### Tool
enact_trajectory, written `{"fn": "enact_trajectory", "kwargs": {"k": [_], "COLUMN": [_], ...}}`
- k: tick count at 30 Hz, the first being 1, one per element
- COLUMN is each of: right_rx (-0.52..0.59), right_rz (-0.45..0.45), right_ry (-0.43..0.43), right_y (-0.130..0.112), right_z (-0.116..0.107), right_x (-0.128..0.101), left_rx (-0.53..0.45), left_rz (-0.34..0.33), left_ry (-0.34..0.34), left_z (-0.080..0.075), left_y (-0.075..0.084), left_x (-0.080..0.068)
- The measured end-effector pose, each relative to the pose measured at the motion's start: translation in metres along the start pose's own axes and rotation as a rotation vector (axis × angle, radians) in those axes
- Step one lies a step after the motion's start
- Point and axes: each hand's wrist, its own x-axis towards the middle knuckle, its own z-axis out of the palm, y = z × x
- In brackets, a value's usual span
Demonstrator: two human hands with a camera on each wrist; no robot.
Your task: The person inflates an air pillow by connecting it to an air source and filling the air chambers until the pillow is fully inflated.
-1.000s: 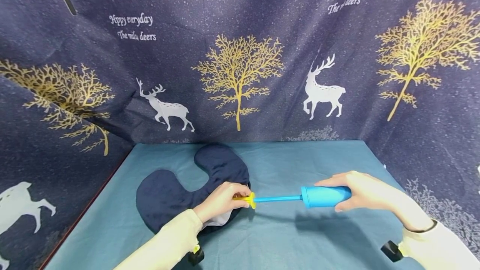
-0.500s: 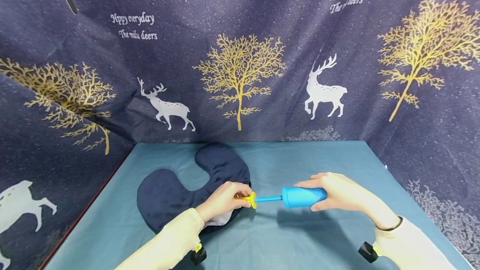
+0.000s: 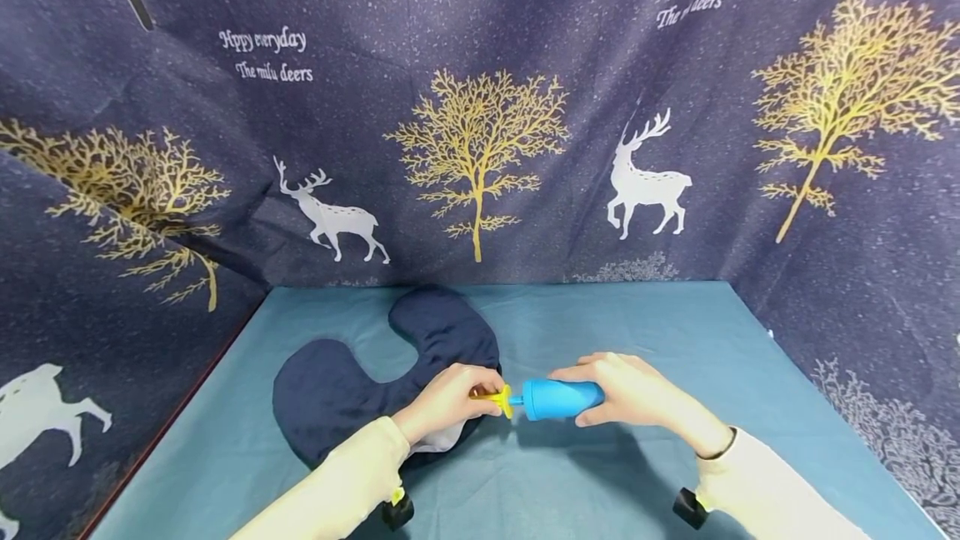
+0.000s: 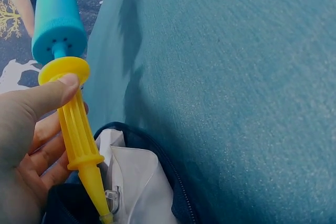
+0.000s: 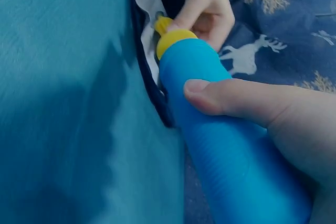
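Note:
A hand pump joins my two hands: its blue barrel [image 3: 558,399] lies in my right hand [image 3: 626,388], thumb along one side. My left hand [image 3: 450,397] pinches the yellow nozzle handle [image 4: 73,124] between thumb and fingers. Only a short bit of the blue rod [image 3: 516,400] shows between handle and barrel. In the left wrist view the nozzle's tip meets a clear valve [image 4: 107,217] on a white inflatable liner [image 4: 139,182]. That liner shows through the zipped opening of a navy U-shaped neck pillow [image 3: 337,394], under and beside my left hand.
The pillow lies on a teal cloth-covered table [image 3: 622,319]. A dark blue curtain [image 3: 540,190] printed with deer and golden trees hangs behind and along the sides. Black wrist-worn cameras [image 3: 690,508] stick out below both sleeves.
My right hand has moved left with the blue barrel, so the exposed rod has shortened from long to almost covered. My left hand and the pillow stay in place.

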Motion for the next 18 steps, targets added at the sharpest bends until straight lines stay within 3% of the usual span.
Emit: {"fn": "enact_trajectory", "kwargs": {"k": [8,18], "right_rx": [-0.028,-0.002], "right_rz": [-0.015,-0.003], "right_ry": [0.011,-0.004], "right_y": [-0.011,-0.008], "right_z": [0.011,0.007], "right_x": [0.013,0.009], "left_rx": [0.015,0.024], "left_rz": [0.0,0.029], "left_ry": [0.009,0.002], "left_z": [0.001,-0.001], "left_y": [0.001,-0.001], "left_x": [0.0,0.002]}}
